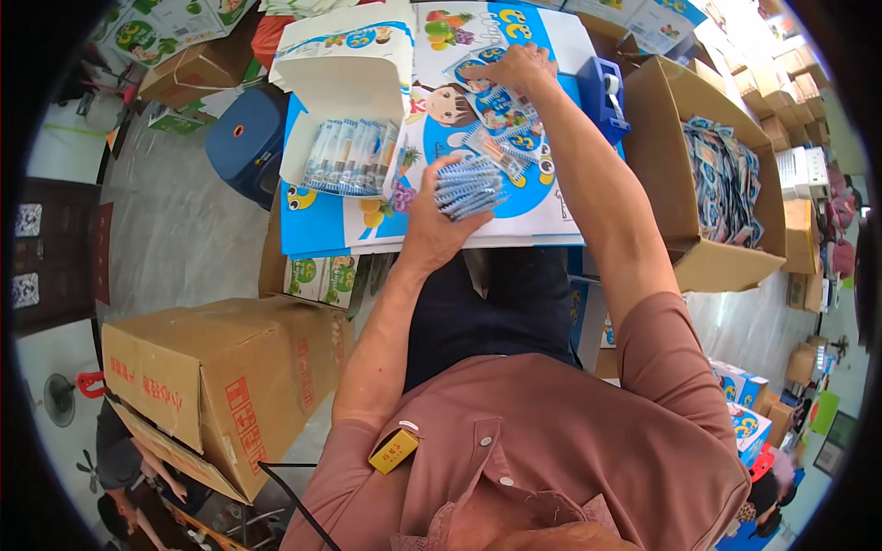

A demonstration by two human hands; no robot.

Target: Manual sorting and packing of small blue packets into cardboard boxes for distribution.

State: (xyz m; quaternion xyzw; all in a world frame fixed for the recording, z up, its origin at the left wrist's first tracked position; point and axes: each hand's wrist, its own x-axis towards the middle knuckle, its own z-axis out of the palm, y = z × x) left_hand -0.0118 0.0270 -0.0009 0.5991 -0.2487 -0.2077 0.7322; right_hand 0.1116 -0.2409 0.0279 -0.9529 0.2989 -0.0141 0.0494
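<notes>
My left hand (430,225) is closed around a neat stack of small sealed sachets (469,188), striped blue and white, above the near side of the table. At the far side, my right hand (524,70) lies over loose sachets (503,115), its thumb stretched out to the left and apart from the fingers. These sachets are scattered in the middle of a printed white and blue board (432,55). Left of my left hand stands an opened white carton (344,83), with a row of sachets (349,156) standing inside it.
A blue tape dispenser (602,99) stands at the table's right edge. Beyond it is a cardboard box (648,165) holding many sachets (721,179). A blue stool or bin (243,133) is at the left. A large cardboard box (220,376) sits near my left arm.
</notes>
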